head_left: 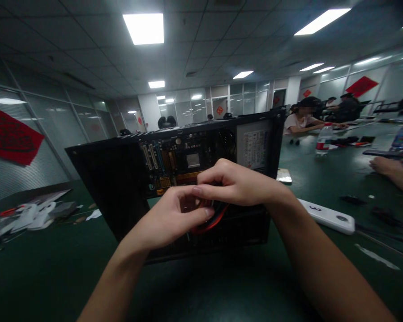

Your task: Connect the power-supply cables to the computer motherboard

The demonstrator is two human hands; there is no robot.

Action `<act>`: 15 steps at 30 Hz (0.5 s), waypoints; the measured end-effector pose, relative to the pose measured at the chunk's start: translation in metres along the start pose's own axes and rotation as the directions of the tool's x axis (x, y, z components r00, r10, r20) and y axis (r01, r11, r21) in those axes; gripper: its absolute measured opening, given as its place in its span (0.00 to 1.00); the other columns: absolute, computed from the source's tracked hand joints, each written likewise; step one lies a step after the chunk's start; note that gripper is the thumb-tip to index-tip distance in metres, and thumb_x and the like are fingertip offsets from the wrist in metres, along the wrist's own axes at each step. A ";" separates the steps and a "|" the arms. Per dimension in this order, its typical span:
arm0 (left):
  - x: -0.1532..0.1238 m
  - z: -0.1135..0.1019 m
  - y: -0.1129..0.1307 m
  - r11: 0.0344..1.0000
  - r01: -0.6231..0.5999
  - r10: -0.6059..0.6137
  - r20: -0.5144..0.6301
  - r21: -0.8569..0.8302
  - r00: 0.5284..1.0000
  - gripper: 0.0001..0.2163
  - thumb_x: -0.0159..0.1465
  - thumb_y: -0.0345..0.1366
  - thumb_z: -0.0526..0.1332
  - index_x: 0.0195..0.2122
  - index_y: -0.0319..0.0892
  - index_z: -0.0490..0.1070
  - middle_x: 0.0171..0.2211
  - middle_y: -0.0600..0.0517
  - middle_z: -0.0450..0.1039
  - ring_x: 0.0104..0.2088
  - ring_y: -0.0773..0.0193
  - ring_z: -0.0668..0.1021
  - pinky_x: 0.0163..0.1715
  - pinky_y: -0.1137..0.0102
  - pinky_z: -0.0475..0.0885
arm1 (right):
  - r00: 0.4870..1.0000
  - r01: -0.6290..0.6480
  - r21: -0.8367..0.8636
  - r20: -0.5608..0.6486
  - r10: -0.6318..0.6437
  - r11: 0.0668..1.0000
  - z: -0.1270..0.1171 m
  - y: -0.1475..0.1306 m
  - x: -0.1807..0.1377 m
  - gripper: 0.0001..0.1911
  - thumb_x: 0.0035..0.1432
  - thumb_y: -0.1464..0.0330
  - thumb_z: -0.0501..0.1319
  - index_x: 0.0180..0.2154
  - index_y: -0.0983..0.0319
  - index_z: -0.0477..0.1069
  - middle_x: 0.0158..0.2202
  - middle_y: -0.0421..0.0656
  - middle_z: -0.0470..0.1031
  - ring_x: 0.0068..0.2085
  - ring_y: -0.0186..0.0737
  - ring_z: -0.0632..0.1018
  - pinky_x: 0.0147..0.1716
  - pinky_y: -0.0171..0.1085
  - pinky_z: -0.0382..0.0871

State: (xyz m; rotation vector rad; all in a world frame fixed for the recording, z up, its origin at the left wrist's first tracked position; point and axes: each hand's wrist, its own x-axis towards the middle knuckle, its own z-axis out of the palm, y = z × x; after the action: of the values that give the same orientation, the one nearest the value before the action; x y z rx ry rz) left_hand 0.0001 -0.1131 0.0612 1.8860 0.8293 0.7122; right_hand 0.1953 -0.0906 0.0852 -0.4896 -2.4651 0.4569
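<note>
An open black computer case (104,192) stands upright on the green table in front of me. Inside it sit a motherboard (183,145) with a silvery square chip (193,160) and, at upper right, a power supply (255,147) with a white label. Both of my hands meet before the lower middle of the case, fingertips touching. My left hand (168,219) is closed on a bundle of red and dark power cables (210,227). From above, my right hand (237,184) pinches at the same bundle with bent fingers. The cable ends between the fingers are hidden.
A white power strip (327,217) lies right of the case, near a phone-like object (284,175). Papers and white items (36,214) lie at left. A water bottle (324,141), a seated person (302,120) and another person's hand (386,169) are at right.
</note>
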 end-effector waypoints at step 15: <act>0.001 -0.005 -0.004 1.000 -0.002 0.003 0.047 -0.021 0.999 0.11 0.64 0.39 0.63 0.43 0.38 0.76 0.37 0.51 0.77 0.37 0.64 0.75 0.37 0.72 0.70 | 1.000 0.005 -0.038 -0.027 -0.006 0.999 0.002 0.004 0.001 0.23 0.67 0.58 0.54 0.23 0.65 0.64 0.19 0.34 0.57 0.22 0.27 0.59 0.23 0.31 0.49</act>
State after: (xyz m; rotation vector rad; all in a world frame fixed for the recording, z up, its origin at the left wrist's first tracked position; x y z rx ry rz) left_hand -0.0043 -0.1089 0.0602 1.8782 0.7867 0.6734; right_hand 0.1944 -0.0867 0.0827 -0.5014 -2.4523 0.3995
